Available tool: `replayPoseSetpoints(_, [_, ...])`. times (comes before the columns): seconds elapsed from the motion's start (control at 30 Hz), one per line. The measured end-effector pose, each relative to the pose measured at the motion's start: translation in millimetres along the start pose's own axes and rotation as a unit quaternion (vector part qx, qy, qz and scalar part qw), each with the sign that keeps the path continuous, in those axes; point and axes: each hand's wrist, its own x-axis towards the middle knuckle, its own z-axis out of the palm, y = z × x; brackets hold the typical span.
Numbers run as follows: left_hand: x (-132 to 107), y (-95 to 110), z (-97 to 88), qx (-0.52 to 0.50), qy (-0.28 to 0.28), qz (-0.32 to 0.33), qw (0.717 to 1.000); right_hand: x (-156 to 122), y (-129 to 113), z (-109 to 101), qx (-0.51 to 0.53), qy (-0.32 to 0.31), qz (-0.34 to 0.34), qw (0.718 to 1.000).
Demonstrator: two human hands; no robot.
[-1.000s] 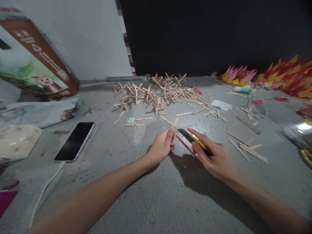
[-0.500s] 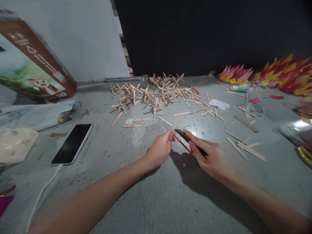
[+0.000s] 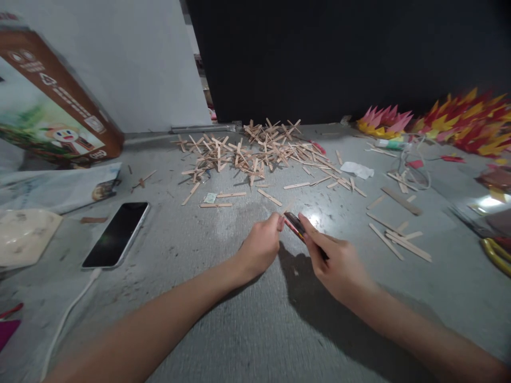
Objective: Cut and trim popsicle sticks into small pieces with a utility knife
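Note:
My left hand (image 3: 261, 246) is closed in a pinch on a small wooden stick piece (image 3: 286, 207) just above the grey floor. My right hand (image 3: 333, 260) is closed around a black and yellow utility knife (image 3: 297, 225), with the index finger laid along its top. The knife's tip meets the stick at my left fingertips. A red edge shows under the knife. Beyond the hands lies a big heap of crossed wooden sticks (image 3: 249, 151).
A black phone (image 3: 115, 234) on a white cable lies at the left, near a brown printed box (image 3: 56, 117) and papers. Loose sticks (image 3: 399, 236) lie at the right. Red, yellow and pink paper flowers (image 3: 439, 125) line the far right by the dark wall.
My right hand has drawn in toward my left hand with the knife, and its tip now sits at the stick. The view has shifted slightly.

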Motion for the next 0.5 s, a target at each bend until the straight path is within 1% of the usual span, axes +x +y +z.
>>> replayPoseSetpoints(0.1, [-0.1, -1.5, 0.7, 0.006, 0.002, -0.003, 1.000, 0.5, -1.3, -0.3, 0.038, -0.008, 0.024, 0.999])
replayPoseSetpoints(0.27, [-0.3, -4.0, 0.6, 0.020, -0.004, 0.000, 1.000, -0.3, -1.5, -1.5, 0.093, -0.039, 0.074, 0.992])
replayPoseSetpoints(0.5, [-0.2, -7.6, 2.5, 0.022, -0.004, 0.013, 1.000, 3.7, -5.2, -6.1, 0.183, -0.065, 0.147, 0.970])
